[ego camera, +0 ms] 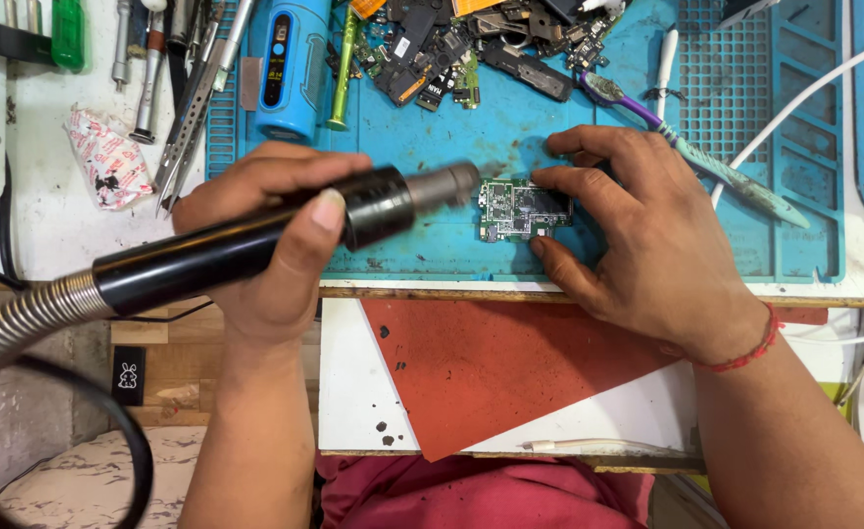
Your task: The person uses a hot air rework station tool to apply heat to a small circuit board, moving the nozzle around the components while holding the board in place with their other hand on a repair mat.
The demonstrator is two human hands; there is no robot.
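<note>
My left hand grips a black hot-air wand with a metal nozzle and a flexible steel hose. The nozzle points right, just short of a small green circuit board lying on the blue work mat. My right hand rests on the mat at the board's right side, with fingertips touching its top right edge and its lower right corner.
Loose phone parts and boards are piled at the mat's back. A blue cylindrical device, tweezers and screwdrivers lie at back left, and a toothbrush and a white cable at right. A red sheet hangs below the bench edge.
</note>
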